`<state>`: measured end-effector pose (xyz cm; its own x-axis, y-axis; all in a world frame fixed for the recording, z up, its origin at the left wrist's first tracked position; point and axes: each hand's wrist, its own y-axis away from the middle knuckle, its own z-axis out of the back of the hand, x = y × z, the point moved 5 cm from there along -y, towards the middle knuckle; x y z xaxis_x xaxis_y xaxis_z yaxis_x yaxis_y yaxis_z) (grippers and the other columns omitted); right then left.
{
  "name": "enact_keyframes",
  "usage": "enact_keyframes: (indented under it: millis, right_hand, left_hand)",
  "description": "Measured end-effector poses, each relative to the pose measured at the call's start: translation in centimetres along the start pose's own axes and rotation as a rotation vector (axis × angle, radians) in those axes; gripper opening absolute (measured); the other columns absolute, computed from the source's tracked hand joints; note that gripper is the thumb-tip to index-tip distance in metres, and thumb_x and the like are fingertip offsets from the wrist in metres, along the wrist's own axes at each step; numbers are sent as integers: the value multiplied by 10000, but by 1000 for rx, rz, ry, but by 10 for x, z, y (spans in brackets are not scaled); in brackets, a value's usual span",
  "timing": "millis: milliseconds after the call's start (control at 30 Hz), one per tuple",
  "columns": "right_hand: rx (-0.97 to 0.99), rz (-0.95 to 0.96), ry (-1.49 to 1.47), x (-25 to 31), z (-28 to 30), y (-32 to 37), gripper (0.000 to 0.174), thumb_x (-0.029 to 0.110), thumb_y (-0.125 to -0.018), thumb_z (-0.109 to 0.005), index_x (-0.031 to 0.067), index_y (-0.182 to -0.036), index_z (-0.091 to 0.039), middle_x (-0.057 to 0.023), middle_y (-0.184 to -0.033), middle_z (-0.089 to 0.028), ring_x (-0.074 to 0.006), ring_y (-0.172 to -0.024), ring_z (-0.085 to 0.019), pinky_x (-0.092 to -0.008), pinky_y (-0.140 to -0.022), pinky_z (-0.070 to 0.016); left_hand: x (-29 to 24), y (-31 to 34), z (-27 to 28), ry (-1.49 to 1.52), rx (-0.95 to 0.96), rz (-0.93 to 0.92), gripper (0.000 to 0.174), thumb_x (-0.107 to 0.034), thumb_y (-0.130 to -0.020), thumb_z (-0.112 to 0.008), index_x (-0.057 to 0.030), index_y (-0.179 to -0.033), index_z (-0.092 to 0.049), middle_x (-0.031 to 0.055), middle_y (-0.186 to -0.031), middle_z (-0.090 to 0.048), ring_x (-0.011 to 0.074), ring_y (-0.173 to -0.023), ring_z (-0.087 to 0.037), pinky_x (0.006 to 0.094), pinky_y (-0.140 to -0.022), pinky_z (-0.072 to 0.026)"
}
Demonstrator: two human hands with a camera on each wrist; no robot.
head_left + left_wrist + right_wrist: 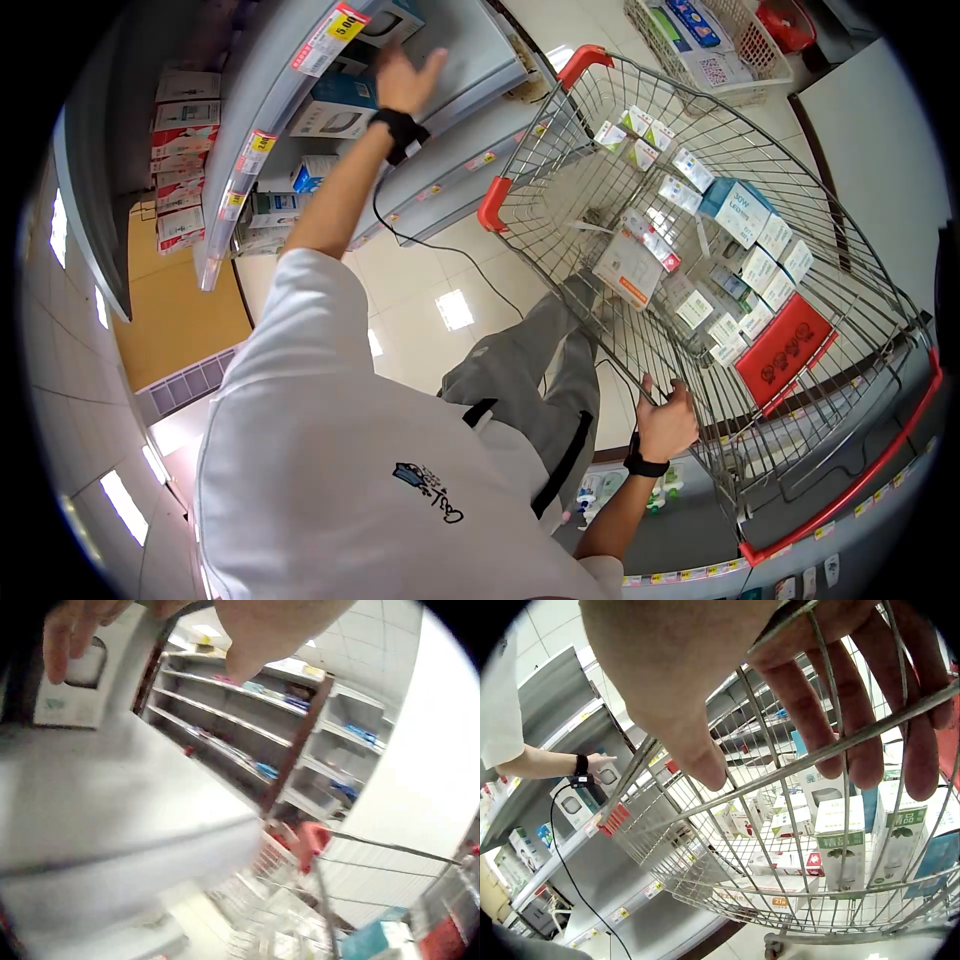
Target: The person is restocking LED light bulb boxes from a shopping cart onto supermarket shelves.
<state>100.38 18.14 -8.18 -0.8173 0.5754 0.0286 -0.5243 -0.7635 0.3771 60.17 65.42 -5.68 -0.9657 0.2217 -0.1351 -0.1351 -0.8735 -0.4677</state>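
My left hand (405, 82) reaches over a grey shelf (460, 45), fingers extended and thumb spread apart. In the left wrist view its fingertips overlap a white box (64, 712) with a dark-edged cutout. A blue-and-white box (335, 108) stands beside that forearm on the same shelf. My right hand (666, 425) holds the side rim of a wire shopping cart (795, 769), thumb on the outer side and fingers hanging down inside the wires. Inside the cart lie several light-bulb boxes (840, 840), a blue LED box (740, 215) and a red box (785, 350).
A white box with an orange stripe (630, 268) also lies in the cart. Beyond it, a plastic basket (765, 55) stands on the tiled floor. A black cable (470, 258) hangs from my left wristband. Shelf edges carry price tags (330, 40).
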Motion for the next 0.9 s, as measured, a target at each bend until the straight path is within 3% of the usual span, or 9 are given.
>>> enact_keyframes:
  millis: [133, 200, 367, 533, 600, 667, 733, 800, 900]
  right_hand:
    - [-29, 0, -17, 2, 3, 0, 493, 577, -747, -647, 108, -895, -689, -89, -744, -655, -327, -600, -639, -431, -502, -485]
    - [-20, -16, -16, 1, 4, 1, 506, 583, -739, -646, 109, -909, -691, -94, -768, -667, -328, -615, -649, -434, -517, -495]
    - [13, -39, -67, -3, 3, 1, 504, 575, -735, -642, 99, -895, -686, -105, -777, -673, -316, -664, -662, -417, -560, -513]
    - [12, -43, -109, -8, 3, -1, 476, 562, -724, -648, 102, -844, -664, -99, -725, -652, -303, -605, -656, -410, -539, -512]
    - [-8, -28, -113, -10, 1, -1, 468, 553, -719, -659, 102, -843, -663, -91, -701, -643, -284, -605, -654, -390, -547, -514]
    - [19, -36, -127, -12, -3, -1, 468, 548, -720, -662, 93, -827, -652, -89, -693, -639, -276, -595, -648, -384, -548, -512]
    - [26, -39, -111, -11, 2, -1, 465, 546, -721, -661, 91, -813, -644, -88, -687, -635, -273, -589, -645, -383, -544, -509]
    - [7, -24, -112, -12, -3, -3, 457, 541, -725, -659, 87, -765, -621, -83, -669, -621, -264, -575, -637, -379, -533, -501]
    - [-16, -38, -93, -10, 0, -5, 448, 536, -726, -659, 90, -744, -616, -76, -659, -612, -261, -566, -633, -372, -532, -498]
  left_hand:
    - [-117, 53, 28, 495, 421, 169, 602, -382, -793, -693, 24, -1198, -510, 227, -1118, -573, 333, -998, -573, 405, -878, -460]
    - [-179, 84, 50, 596, 571, 85, 534, -321, -800, -724, -17, -1192, -527, 159, -1145, -584, 245, -969, -603, 349, -809, -504]
    - [-306, 126, 79, 827, 887, -49, 550, -263, -777, -739, -34, -1217, -499, 146, -1218, -525, 234, -1059, -548, 337, -801, -501]
    - [-393, 173, 21, 902, 853, -224, 698, -279, -725, -755, 11, -1272, -432, 222, -1218, -469, 343, -1138, -468, 409, -951, -423]
    - [-415, 186, -21, 673, 881, -232, 743, -275, -703, -761, 6, -1300, -417, 255, -1287, -412, 396, -1187, -416, 446, -1015, -366]
    - [-431, 189, -67, 497, 902, -323, 800, -267, -683, -765, 0, -1333, -383, 270, -1350, -351, 422, -1239, -365, 474, -1014, -379]
    - [-436, 189, -112, 410, 901, -290, 881, -321, -675, -782, -10, -1368, -335, 265, -1359, -361, 414, -1287, -338, 486, -1008, -411]
    - [-433, 188, -139, 332, 1096, -39, 943, -397, -670, -800, 0, -1375, -315, 262, -1346, -379, 402, -1283, -353, 476, -1005, -419]
    - [-439, 200, -161, 285, 1113, 87, 1071, -470, -647, -814, 11, -1401, -225, 259, -1326, -393, 397, -1241, -404, 482, -973, -440]
